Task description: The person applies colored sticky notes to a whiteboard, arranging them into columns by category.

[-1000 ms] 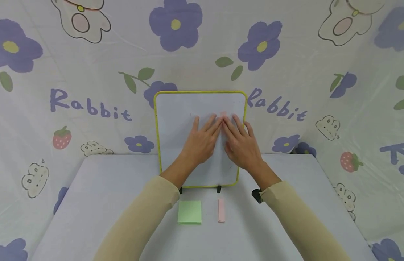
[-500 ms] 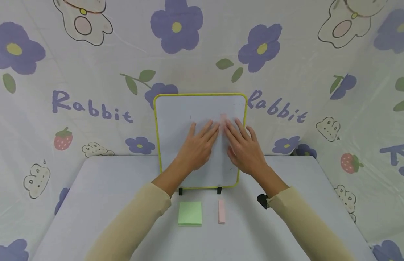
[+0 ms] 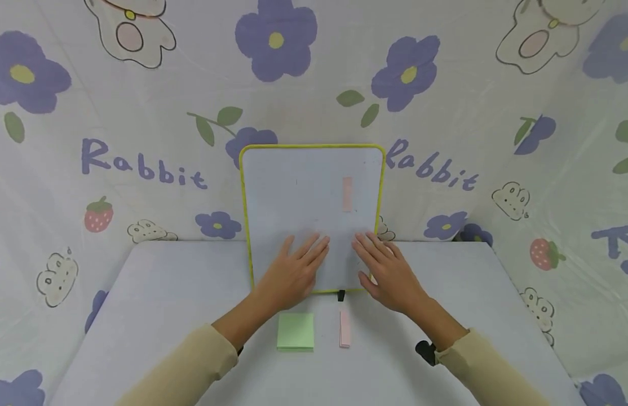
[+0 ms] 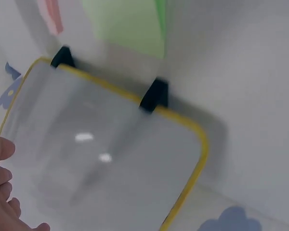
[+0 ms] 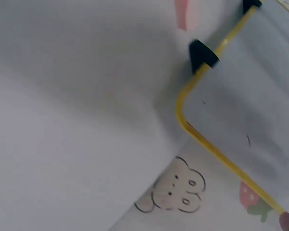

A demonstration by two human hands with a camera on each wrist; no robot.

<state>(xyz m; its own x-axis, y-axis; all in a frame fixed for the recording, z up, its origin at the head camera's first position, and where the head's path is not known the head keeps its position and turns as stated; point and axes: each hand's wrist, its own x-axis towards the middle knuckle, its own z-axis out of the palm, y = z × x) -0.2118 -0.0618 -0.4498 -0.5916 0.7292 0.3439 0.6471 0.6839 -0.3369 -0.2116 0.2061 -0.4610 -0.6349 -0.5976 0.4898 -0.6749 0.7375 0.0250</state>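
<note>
A whiteboard point(image 3: 283, 203) with a yellow rim stands upright on small black feet point(image 3: 341, 295). On its upper right sticks a narrow pink sticky note point(image 3: 347, 194), fully in sight. My left hand point(image 3: 291, 275) is in front of the board's lower middle, fingers spread and holding nothing. Over the board's lower right corner is my right hand point(image 3: 390, 273), its fingers loosely extended and nothing in them. In the left wrist view, my left hand point(image 4: 2, 192) shows at the left edge beside the board point(image 4: 135, 159). Only a fingertip point(image 5: 287, 221) of the right hand enters the right wrist view.
On the white table point(image 3: 177, 282) before the board lie a green sticky note pad point(image 3: 295, 331) and a narrow pink sticky note pad point(image 3: 345, 329). Behind the table hangs a patterned cloth point(image 3: 304, 107) with flowers and rabbits.
Both hands have come down from the pink sticky note toward the board's lower part and moved apart. The note stays on the board, now uncovered.
</note>
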